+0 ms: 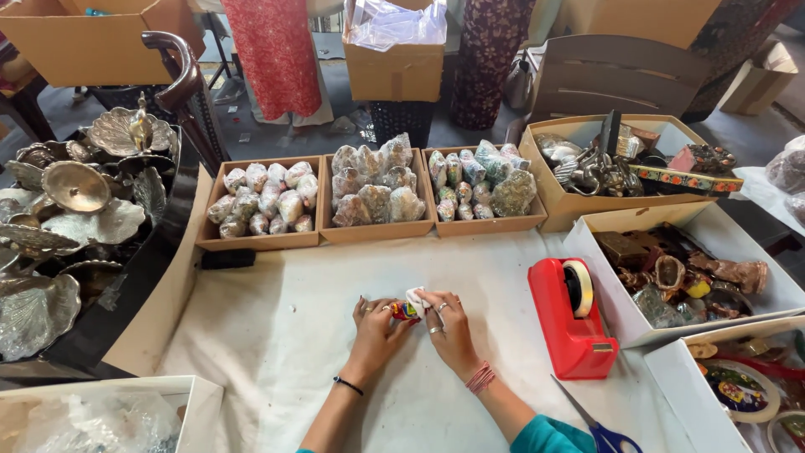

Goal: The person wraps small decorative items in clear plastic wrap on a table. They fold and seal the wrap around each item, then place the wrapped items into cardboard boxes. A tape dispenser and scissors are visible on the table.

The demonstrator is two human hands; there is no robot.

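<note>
My left hand [375, 327] and my right hand [447, 323] meet over the white cloth-covered table [293, 335]. Between their fingertips sits a small colourful painted trinket [404, 311], red, blue and yellow, partly covered by a scrap of white wrapping [415, 297]. Both hands pinch it from either side. The right hand wears rings and a pink thread band at the wrist; a dark band circles the left wrist.
A red tape dispenser [574, 315] stands right of my hands, blue-handled scissors [599, 428] near the front edge. Three shallow cardboard trays [377, 228] of wrapped pieces line the back. Boxes of ornaments [688, 277] sit right, metal leaf dishes [75, 210] left.
</note>
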